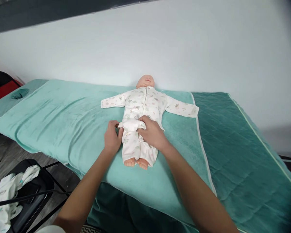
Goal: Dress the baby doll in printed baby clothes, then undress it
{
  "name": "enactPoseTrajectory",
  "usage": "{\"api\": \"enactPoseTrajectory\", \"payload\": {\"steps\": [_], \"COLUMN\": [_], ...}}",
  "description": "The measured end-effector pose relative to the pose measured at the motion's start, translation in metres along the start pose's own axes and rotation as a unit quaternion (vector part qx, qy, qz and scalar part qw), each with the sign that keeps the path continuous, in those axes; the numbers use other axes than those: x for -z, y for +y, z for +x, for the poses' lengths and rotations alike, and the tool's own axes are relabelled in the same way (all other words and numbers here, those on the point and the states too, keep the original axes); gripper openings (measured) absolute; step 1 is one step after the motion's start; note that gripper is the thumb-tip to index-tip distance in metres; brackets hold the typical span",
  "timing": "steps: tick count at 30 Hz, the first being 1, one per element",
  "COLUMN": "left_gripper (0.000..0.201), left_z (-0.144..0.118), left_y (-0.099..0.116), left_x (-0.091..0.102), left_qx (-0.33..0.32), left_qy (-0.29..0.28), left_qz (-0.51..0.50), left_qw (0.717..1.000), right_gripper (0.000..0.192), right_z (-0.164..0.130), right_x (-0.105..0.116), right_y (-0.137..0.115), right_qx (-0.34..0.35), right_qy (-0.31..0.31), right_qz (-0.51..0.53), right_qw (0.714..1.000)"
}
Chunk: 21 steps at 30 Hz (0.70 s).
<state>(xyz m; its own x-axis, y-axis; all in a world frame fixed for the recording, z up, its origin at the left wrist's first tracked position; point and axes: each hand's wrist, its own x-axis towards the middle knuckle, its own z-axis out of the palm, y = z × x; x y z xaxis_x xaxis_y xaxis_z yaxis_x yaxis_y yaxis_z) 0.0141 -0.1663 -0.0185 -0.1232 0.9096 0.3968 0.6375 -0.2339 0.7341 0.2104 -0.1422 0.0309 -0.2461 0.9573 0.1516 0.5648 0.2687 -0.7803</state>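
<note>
A baby doll point(145, 81) lies on its back on a green-covered bed, its head by the wall and its bare feet point(135, 162) toward me. It wears a white printed top point(145, 103) with both sleeves stretched out sideways. White printed baby pants point(131, 145) cover its legs. My left hand point(113, 136) pinches the waistband at the left side, fingers closed on the cloth. At the middle of the bunched waistband, my right hand point(152, 132) grips the fabric between thumb and fingers. Some of the right fingers are hidden by the cloth.
The light green sheet point(50, 113) is wrinkled at left; a darker quilted cover point(228, 136) lies at right. A white wall point(184, 45) stands behind. At lower left, a black chair point(46, 181) holds white printed clothes point(9, 191).
</note>
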Motion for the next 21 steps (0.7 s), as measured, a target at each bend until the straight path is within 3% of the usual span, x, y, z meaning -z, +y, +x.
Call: {"api": "enactPoseTrajectory", "payload": {"steps": [3, 5, 7, 17, 21], "left_gripper": [0.026, 0.034, 0.036, 0.03, 0.027], "left_z": [-0.018, -0.027, -0.033, -0.018, -0.008], "left_y": [0.003, 0.003, 0.003, -0.004, -0.005], "left_x": [0.008, 0.012, 0.013, -0.004, -0.006], "left_qx": [0.075, 0.064, 0.037, 0.006, 0.019], "left_qy": [-0.052, -0.11, -0.13, -0.028, 0.045], "left_qz": [-0.039, -0.027, -0.004, 0.037, -0.081], "left_qw": [0.995, 0.991, 0.991, 0.999, 0.996], "right_gripper": [0.014, 0.016, 0.017, 0.022, 0.026], "right_z": [0.0, 0.0, 0.0, -0.003, -0.004], "right_x": [-0.002, -0.003, -0.003, 0.006, 0.017], "right_y": [0.001, 0.002, 0.003, 0.004, 0.011], "right_qx": [0.0, 0.01, 0.021, 0.054, 0.055], "right_qy": [0.022, 0.023, 0.017, -0.049, -0.113], "right_qz": [0.009, 0.009, 0.011, 0.058, 0.139], "right_qw": [1.0, 1.0, 1.0, 0.996, 0.982]}}
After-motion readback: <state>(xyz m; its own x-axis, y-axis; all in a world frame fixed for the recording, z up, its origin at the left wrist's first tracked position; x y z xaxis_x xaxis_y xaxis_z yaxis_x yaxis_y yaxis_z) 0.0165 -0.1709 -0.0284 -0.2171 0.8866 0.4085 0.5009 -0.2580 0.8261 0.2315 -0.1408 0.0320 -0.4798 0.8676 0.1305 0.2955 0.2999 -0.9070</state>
